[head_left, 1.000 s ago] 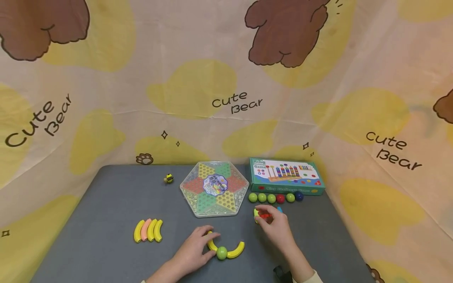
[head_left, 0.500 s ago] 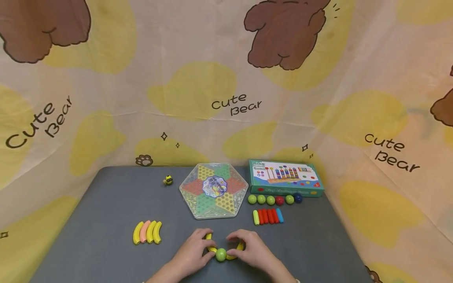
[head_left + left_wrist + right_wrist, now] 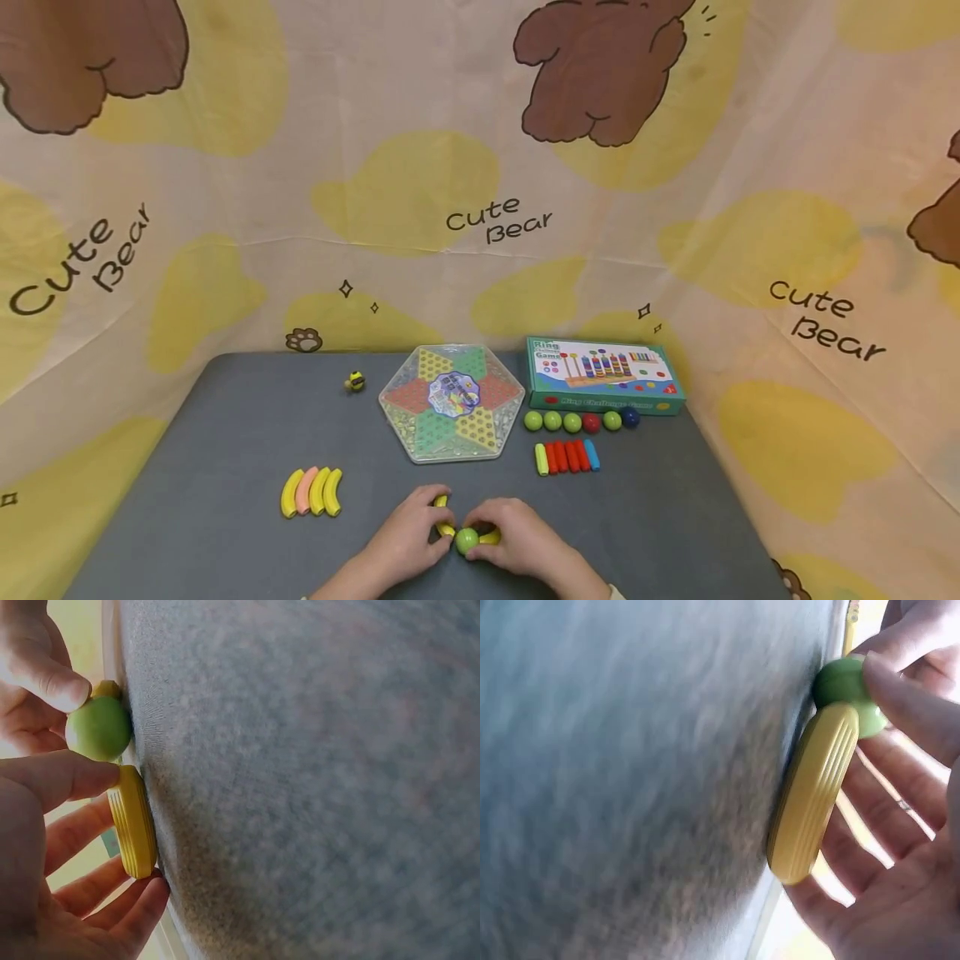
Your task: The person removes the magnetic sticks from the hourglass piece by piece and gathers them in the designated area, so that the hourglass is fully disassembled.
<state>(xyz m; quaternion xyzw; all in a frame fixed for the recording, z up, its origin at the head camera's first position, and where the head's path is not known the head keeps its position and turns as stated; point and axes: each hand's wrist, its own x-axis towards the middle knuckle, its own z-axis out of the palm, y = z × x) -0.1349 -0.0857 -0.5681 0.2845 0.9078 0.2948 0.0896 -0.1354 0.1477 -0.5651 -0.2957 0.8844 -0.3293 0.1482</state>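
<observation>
Close to the table's near edge, my left hand [image 3: 405, 533] holds a yellow toy banana [image 3: 133, 825] lengthwise, thumb at one end and fingertips at the other. My right hand [image 3: 521, 537] pinches a green ball [image 3: 467, 542], its thumb on the near side and fingers behind. A second yellow banana [image 3: 814, 795] lies beside the ball, under the right palm and partly hidden in the head view. The ball sits between the two bananas, against the tip of the right one.
Left on the grey table [image 3: 225, 450] lies a row of bananas [image 3: 311, 492], one of them pink. A hexagonal board [image 3: 452, 404], a toy bee [image 3: 356, 381], a game box [image 3: 603, 375], a row of balls [image 3: 572, 422] and coloured sticks [image 3: 567, 457] are farther back.
My right hand has come from the coloured sticks to the right banana, then on to the green ball. The left hand stays nearly still; the bananas' open arc has narrowed slightly.
</observation>
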